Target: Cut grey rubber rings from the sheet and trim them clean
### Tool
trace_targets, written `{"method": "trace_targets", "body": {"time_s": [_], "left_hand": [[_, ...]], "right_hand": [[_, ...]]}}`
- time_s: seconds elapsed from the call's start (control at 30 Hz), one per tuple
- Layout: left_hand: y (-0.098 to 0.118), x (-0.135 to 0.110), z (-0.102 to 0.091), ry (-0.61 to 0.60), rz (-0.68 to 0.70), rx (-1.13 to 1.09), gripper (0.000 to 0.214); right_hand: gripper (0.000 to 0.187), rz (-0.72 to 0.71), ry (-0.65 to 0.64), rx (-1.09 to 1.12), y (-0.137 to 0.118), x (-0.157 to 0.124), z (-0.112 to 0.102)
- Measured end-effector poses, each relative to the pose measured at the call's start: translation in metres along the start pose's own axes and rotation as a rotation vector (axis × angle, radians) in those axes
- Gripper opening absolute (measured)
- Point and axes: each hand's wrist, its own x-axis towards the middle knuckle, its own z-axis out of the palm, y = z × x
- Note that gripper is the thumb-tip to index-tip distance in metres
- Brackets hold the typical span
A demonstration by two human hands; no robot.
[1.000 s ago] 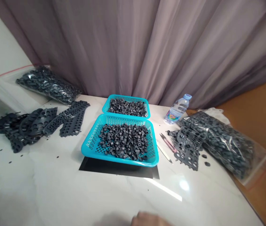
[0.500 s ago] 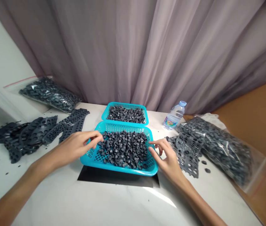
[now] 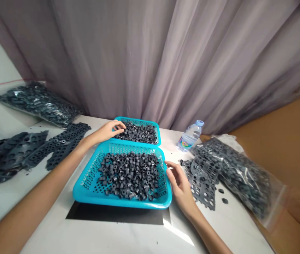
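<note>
Two turquoise plastic baskets stand one behind the other, both filled with small dark grey ring-like pieces. My left hand (image 3: 110, 132) is over the left side of the far basket (image 3: 158, 135), thumb and fingers apart, fingertips at the pieces (image 3: 139, 133). Whether they touch any piece is unclear. At the right rim of the near basket (image 3: 123, 202) is my right hand (image 3: 181, 188), with its fingertips against the rim and a gap between thumb and fingers. The near basket's own pieces (image 3: 131, 176) lie heaped toward its middle and right.
Perforated dark sheets (image 3: 62, 143) lie at left, before a clear bag of dark pieces (image 3: 41, 104). A water bottle (image 3: 190, 136), another perforated sheet (image 3: 203, 185) and a second filled bag (image 3: 240, 176) are at right. A black flat sheet (image 3: 112, 215) lies under the near basket.
My left hand has moved from the near basket's pieces forward to the far basket, and its fingers have opened. My right hand stays by the near basket's right rim. The view has shifted.
</note>
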Motion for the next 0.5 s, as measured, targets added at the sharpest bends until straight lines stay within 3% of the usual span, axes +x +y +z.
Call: {"method": "trace_targets", "body": {"time_s": [0.13, 0.27, 0.4, 0.5], "left_hand": [[0.001, 0.043, 0.016, -0.143, 0.104, 0.040, 0.039], [0.010, 0.078, 0.053, -0.288, 0.164, 0.160, 0.049], [0.008, 0.088, 0.086, -0.363, 0.179, 0.267, 0.054], [0.001, 0.088, 0.093, -0.373, 0.223, 0.280, 0.047]], "right_hand": [[0.033, -0.017, 0.026, -0.082, 0.000, -0.001, 0.002], [0.031, -0.018, 0.045, -0.114, 0.006, -0.001, 0.002], [0.027, -0.009, 0.076, -0.164, 0.013, -0.003, -0.003], [0.025, 0.011, 0.098, -0.186, 0.014, -0.005, -0.006]]}}
